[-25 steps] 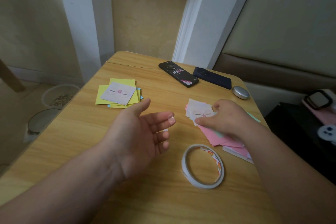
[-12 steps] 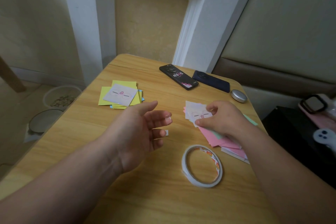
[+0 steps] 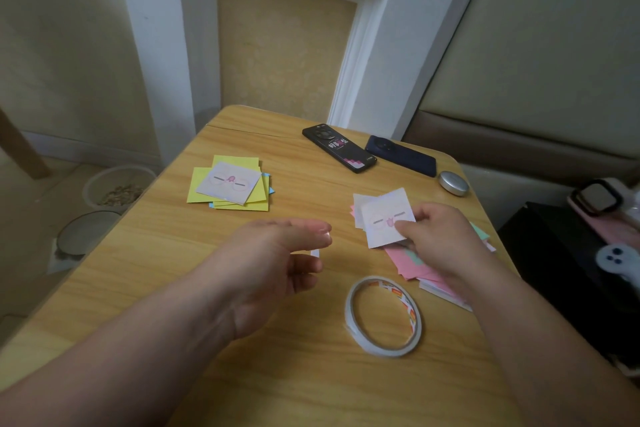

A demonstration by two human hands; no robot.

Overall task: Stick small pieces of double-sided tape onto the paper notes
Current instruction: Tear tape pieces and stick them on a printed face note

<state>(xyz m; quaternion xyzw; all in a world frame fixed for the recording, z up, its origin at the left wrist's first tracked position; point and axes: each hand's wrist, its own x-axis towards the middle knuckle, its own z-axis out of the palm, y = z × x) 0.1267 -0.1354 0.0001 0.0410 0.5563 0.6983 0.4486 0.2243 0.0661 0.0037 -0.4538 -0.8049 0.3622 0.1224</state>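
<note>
Fingertips (image 3: 404, 229) of the right hand (image 3: 440, 239) pinch the top white note (image 3: 382, 217) at centre right, over the pink pile (image 3: 407, 263). The left hand (image 3: 273, 263), fingers loosely apart, seems to carry a small tape piece (image 3: 315, 253) on one fingertip. The note is best held flat and the piece pressed down near an edge. The tape roll (image 3: 353, 322) lies below.

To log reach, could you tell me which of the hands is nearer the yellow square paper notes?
Left. The left hand hovers to the right of the yellow square paper notes; the right hand is farther right, pinching a white printed note.
</note>
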